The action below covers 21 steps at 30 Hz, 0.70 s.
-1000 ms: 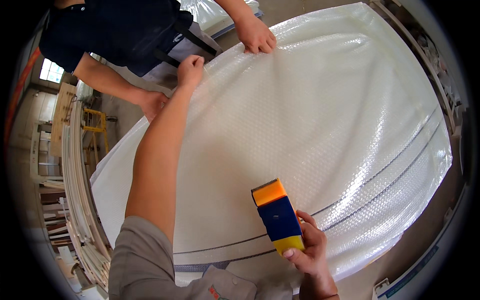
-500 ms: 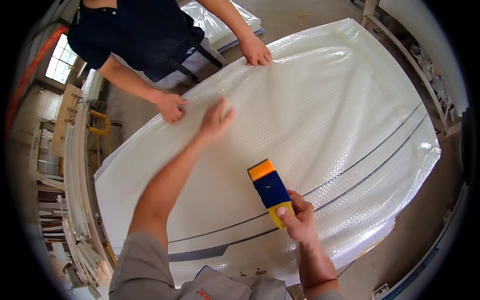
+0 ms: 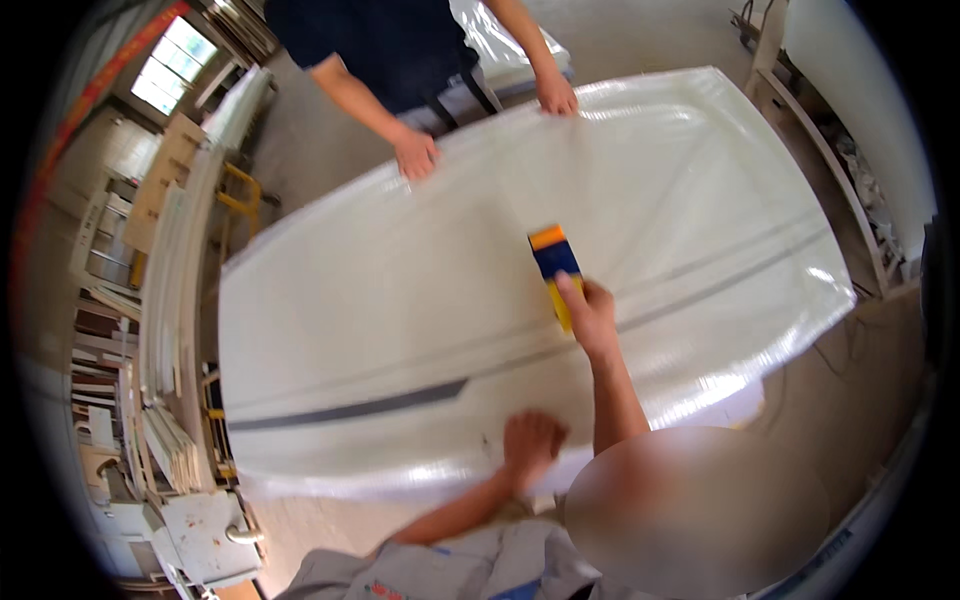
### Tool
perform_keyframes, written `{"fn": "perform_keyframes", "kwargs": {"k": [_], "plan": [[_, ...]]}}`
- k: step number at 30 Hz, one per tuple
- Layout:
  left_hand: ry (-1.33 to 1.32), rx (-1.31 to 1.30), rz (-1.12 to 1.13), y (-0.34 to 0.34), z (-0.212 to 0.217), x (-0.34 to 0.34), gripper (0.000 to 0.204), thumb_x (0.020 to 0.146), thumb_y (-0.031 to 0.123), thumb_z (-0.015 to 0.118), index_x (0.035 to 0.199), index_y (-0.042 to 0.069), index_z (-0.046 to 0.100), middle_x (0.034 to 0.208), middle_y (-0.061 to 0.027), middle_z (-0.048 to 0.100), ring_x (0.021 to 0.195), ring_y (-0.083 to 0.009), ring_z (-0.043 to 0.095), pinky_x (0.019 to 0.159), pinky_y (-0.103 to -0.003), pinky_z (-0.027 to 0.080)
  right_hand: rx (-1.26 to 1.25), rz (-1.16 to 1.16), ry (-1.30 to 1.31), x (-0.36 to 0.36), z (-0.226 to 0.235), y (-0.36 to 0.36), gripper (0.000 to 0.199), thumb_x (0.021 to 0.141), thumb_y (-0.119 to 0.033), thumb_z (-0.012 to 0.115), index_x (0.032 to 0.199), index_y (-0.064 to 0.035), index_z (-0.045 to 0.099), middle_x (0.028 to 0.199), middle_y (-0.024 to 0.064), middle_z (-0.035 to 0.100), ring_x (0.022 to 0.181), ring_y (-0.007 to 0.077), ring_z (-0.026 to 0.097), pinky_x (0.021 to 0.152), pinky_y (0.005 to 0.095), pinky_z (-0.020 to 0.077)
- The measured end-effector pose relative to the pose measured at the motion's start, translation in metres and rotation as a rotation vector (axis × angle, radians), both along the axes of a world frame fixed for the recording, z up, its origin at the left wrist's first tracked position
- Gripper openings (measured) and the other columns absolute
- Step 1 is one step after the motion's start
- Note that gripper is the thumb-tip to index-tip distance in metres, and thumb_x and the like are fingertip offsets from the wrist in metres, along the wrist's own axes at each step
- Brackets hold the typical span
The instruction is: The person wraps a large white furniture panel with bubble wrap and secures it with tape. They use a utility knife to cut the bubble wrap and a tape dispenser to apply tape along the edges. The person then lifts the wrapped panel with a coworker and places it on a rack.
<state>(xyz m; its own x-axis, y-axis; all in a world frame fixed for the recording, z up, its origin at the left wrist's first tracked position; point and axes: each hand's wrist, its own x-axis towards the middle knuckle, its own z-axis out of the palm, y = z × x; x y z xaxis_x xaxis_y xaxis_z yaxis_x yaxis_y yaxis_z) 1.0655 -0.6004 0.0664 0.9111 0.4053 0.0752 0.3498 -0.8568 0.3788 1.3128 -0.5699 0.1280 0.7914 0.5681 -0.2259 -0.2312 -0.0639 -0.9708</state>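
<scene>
Here, handheld tool [image 3: 556, 258], long axis slanted, orange end [image 3: 547, 237] away, slightly left

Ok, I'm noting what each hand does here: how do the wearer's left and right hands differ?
The right hand grips a yellow, blue and orange handheld tool; the left hand shows no tool. The right hand is over the shiny wrapping, farther out; the left hand is by its near edge. The left hand looks more blurred than the right hand. Both are bare.
</scene>
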Motion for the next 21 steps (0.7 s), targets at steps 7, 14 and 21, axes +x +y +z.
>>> {"fn": "perform_keyframes", "kwargs": {"k": [7, 14, 21], "plan": [[-0.252, 0.117, 0.059, -0.002, -0.013, 0.005, 0.019, 0.088, 0.03, 0.068, 0.079, 0.015, 0.06, 0.078, -0.0064, 0.061, 0.079, -0.0307, 0.06, 0.07, -0.048, 0.043, -0.335, 0.005, -0.015, -0.112, 0.025, -0.136, 0.068, 0.09, -0.061, 0.07, 0.075, 0.0053, 0.066, 0.065, 0.0087, 0.063, 0.06, 0.0132, 0.057, 0.058, 0.0328, 0.0488], [-0.305, 0.119, 0.064, 0.003, -0.008, 0.0, 0.018, 0.089, 0.029, 0.067, 0.081, 0.014, 0.063, 0.08, -0.0057, 0.064, 0.084, -0.0295, 0.062, 0.072, -0.046, 0.043, -0.471, -0.031, 0.254, -0.229, 0.009, -0.286, 0.064, 0.091, -0.053, 0.071, 0.087, 0.0108, 0.07, 0.071, 0.0133, 0.065, 0.074, 0.0153, 0.06, 0.068, 0.0355, 0.0508], [-0.304, 0.079, 0.076, 0.0, -0.005, 0.0, 0.018, 0.089, 0.024, 0.068, 0.102, 0.014, 0.061, 0.093, -0.0059, 0.064, 0.087, -0.0301, 0.062, 0.075, -0.046, 0.044, -0.412, 0.158, 0.123, -0.236, 0.013, -0.315, 0.054, 0.092, -0.047, 0.071, 0.097, 0.0066, 0.073, 0.083, 0.0071, 0.069, 0.08, 0.0133, 0.061, 0.072, 0.0334, 0.05]]}}
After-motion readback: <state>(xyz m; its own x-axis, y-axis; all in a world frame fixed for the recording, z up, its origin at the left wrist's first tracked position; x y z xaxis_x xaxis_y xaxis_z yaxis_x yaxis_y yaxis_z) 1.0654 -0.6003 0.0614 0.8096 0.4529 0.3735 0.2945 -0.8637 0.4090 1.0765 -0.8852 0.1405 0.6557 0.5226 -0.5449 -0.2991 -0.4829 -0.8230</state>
